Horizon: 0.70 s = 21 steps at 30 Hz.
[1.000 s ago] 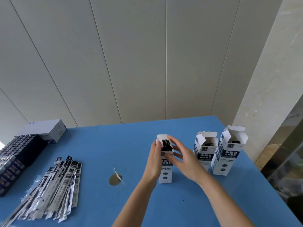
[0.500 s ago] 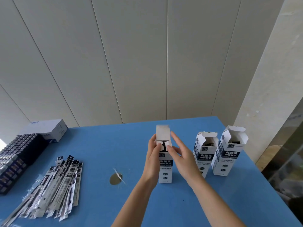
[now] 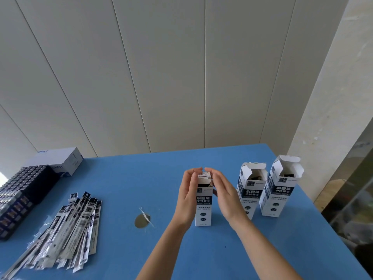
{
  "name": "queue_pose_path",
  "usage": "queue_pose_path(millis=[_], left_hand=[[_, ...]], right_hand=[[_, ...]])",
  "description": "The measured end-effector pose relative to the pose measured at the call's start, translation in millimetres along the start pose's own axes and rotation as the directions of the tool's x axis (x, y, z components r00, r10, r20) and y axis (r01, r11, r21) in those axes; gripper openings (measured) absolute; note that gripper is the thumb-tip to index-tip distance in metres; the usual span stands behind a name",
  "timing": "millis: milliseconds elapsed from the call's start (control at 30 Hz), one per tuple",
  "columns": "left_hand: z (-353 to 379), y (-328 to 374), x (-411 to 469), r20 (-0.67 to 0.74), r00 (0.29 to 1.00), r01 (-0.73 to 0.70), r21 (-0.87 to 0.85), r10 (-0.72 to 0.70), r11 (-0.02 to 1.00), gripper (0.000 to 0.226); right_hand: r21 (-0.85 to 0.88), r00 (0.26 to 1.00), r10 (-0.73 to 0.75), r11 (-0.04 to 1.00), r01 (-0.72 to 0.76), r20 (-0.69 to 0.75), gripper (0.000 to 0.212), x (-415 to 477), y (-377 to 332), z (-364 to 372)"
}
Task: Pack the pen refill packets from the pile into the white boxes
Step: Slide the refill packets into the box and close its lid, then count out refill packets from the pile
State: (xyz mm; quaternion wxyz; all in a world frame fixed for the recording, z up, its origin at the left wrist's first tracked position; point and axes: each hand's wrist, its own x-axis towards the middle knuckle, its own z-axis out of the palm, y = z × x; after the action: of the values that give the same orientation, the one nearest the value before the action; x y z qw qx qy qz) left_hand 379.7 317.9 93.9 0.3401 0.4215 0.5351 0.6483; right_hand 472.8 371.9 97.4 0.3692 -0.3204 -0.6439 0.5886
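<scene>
A tall white box with dark printing stands upright on the blue table, a little right of centre. My left hand grips its left side, fingertips curled over the top. My right hand lies against its right side, and its fairly straight fingers press the lid flap down. Dark packet ends show just under the flap. The pile of pen refill packets lies fanned out at the near left. Two more white boxes stand to the right with their lids open.
A black block of stacked small items and a white carton sit at the far left. A round grey spot with a clear scrap lies left of the held box. The table's right edge runs just past the open boxes.
The lid flap, which stood upright half a second ago, is now folded down over the box top. Both hands have risen to the top of the box.
</scene>
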Motion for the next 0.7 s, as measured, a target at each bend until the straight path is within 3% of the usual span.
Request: queue_pose_path(millis=[300,433,567,633,700], left_hand=[[-3,-9,-2,-0.017,1.0,-0.005,0.039,0.006,0.999,0.032],[-6,-14,-2,-0.007,0.999,-0.033,0.132,0.035,0.991,0.028],[-8,-11,-2,0.017,0.998,-0.064,0.173,0.062,0.983,0.031],[-13,-8,-3,0.041,0.996,-0.088,0.192,0.081,0.977,0.031],[-21,-7,-6,-0.007,0.99,-0.13,0.279,0.138,0.952,0.03]], right_hand=[[-0.071,1.0,-0.018,0.997,0.019,0.021,0.02,-1,-1,-1],[-0.064,0.999,-0.028,0.998,0.03,0.036,0.026,-1,4,-2],[-0.025,0.987,0.008,1.0,-0.004,0.158,0.042,-5,18,-9],[-0.113,0.975,0.034,0.994,-0.01,0.218,0.056,-5,30,-13],[-0.221,0.97,0.066,0.975,-0.014,0.233,0.056,-3,43,-14]])
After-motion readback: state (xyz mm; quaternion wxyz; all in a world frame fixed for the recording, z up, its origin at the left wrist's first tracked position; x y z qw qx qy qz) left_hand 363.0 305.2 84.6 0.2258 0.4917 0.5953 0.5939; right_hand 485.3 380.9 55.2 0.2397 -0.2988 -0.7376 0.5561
